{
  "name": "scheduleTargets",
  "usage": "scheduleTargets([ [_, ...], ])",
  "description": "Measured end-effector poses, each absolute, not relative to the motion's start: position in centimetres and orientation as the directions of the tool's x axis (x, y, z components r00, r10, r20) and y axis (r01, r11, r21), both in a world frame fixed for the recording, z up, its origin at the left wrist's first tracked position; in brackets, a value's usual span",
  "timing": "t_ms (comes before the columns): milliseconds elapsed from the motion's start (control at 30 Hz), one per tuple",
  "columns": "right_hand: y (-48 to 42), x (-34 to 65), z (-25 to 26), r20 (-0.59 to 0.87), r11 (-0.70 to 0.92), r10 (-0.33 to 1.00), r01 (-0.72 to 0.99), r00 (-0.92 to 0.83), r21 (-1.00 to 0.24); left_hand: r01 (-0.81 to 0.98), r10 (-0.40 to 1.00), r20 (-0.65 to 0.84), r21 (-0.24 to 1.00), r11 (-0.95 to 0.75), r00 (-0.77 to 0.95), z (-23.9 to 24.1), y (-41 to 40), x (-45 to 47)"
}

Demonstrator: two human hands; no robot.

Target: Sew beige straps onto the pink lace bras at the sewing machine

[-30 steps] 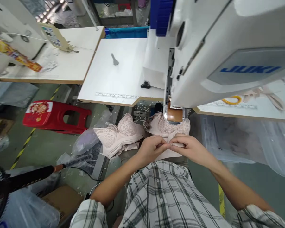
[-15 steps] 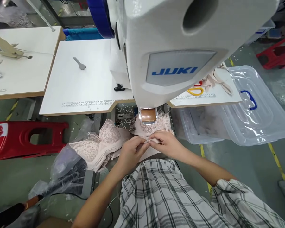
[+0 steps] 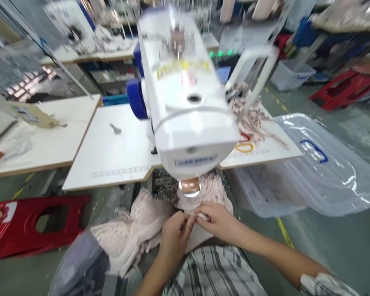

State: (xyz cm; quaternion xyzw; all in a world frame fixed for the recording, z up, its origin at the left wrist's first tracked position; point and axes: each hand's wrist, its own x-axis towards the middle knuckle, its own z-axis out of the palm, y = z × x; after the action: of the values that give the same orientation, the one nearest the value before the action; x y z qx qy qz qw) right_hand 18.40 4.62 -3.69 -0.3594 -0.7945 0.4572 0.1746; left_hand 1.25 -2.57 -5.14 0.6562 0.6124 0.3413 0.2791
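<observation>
My left hand (image 3: pixel 174 234) and my right hand (image 3: pixel 216 221) meet in front of me, both pinching the edge of a pale pink lace bra (image 3: pixel 214 192) that lies under the head of a white sewing machine (image 3: pixel 185 111). The fingers of both hands are closed on the fabric. A copper-coloured part (image 3: pixel 190 186) of the machine sits just above the bra. More pink lace bras (image 3: pixel 132 230) are heaped to the left of my left hand, over a plastic bag (image 3: pixel 77 267). The picture is smeared by motion.
A white table (image 3: pixel 111 158) carries the machine, a ruler strip and a small grey tool (image 3: pixel 115 129). Straps and yellow-handled scissors (image 3: pixel 244 147) lie on the right part. A clear plastic bin with lid (image 3: pixel 311 164) stands to the right, a red stool (image 3: pixel 33 224) to the left.
The view has tilted up and pulled back, so the machine's top and the room behind show. My hands stay together on the bra's edge, lower in the picture.
</observation>
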Motion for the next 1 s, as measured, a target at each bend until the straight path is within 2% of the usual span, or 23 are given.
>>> scheduleTargets([
  [233,5.7,18.3,-3.4,-0.111,0.295,0.716,0.443,-0.689,-0.846,0.716,0.947,0.318,0.65,-0.253,0.046,-7.2,-2.0,1.6],
  [333,5.7,18.4,-3.2,-0.107,0.29,0.722,0.439,-0.684,-0.85,0.72,0.951,0.293,0.639,-0.272,0.099,-7.0,-1.9,1.1],
  [400,6.0,18.6,-3.4,-0.118,0.198,0.765,0.406,-0.633,-0.892,0.67,0.961,0.24,0.692,-0.269,0.138,-6.6,-1.8,0.6],
  [467,6.5,18.9,-3.8,-0.202,-0.005,0.809,0.338,-0.552,-0.941,0.6,0.97,0.202,0.762,-0.244,0.138,-6.2,-1.9,0.1],
  [533,6.9,19.1,-4.0,-0.263,-0.13,0.791,0.267,-0.553,-0.955,0.548,0.978,0.169,0.81,-0.209,0.122,-6.1,-2.2,-0.2],
  [600,6.7,19.4,-3.8,-0.181,-0.037,0.717,0.223,-0.673,-0.974,0.549,0.982,0.139,0.815,-0.185,0.124,-6.2,-2.4,-0.4],
  [667,6.1,19.5,-3.2,-0.055,0.172,0.589,0.192,-0.806,-0.966,0.586,0.98,0.145,0.786,-0.196,0.134,-6.2,-2.7,-0.4],
  [733,5.3,19.7,-2.4,-0.008,0.334,0.498,0.201,-0.867,-0.921,0.617,0.976,0.164,0.757,-0.218,0.144,-5.9,-2.8,-0.4],
  [833,4.3,19.8,-1.3,0.024,0.483,0.483,0.243,-0.875,-0.841,0.591,0.967,0.169,0.767,-0.251,0.191,-5.1,-2.7,-0.5],
  [1000,3.7,19.6,-1.1,0.138,0.576,0.478,0.19,-0.867,-0.795,0.501,0.921,0.332,0.773,-0.39,0.204,-4.6,-2.6,-0.8],
])
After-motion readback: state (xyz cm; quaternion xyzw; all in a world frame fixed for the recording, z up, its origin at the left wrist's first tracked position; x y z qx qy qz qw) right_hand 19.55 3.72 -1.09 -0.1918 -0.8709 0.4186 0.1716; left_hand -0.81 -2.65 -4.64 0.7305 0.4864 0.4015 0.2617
